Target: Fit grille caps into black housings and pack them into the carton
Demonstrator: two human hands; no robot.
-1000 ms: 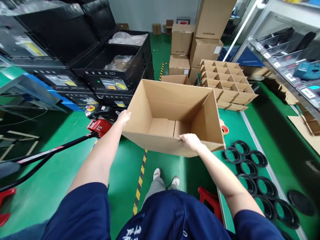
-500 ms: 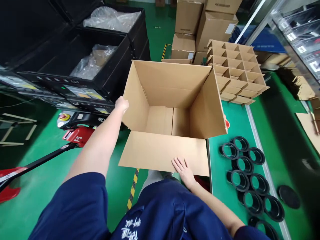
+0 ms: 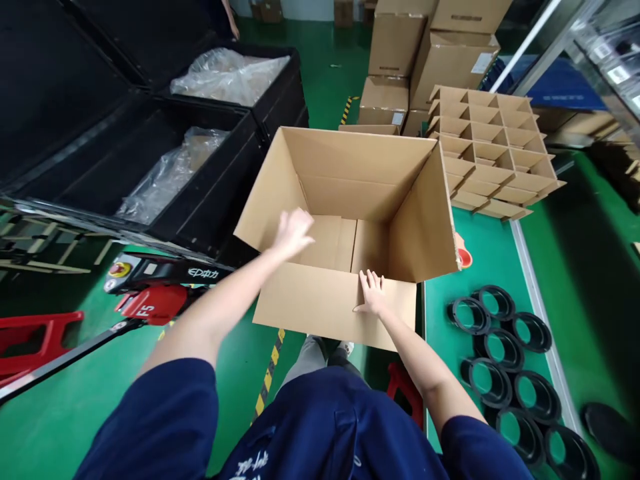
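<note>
Nearest, beneath the outturned front flap [image 3: 310, 297], part of a red stool [image 3: 407, 393] shows by the person's legs. The right hand [image 3: 371, 293] lies on that flap near its crease, fingers spread and pressing rather than gripping. The left hand [image 3: 293, 233] is blurred over the front left corner of the open cardboard box [image 3: 360, 160]; nothing shows in its grasp, but I cannot tell whether its fingers are loose or curled. The box sits directly before the person, tipped so its mouth faces them; what supports it is hidden. Work on it looks early: the walls are raised, the bottom panels meet at a seam and the front flap is folded out, while the top is unclosed and no contents show on the visible floor. Off to the right, black rings [image 3: 540, 333] stand on a green surface [image 3: 440, 293]; to the left, black crates [image 3: 220, 193] hold clear plastic bags [image 3: 230, 77]. Beyond the box, stacked cardboard dividers [image 3: 500, 175] sit apart from it, near piled cartons [image 3: 385, 93]. Farthest, a co-worker's hand [image 3: 235, 30] hangs behind the crates.
</note>
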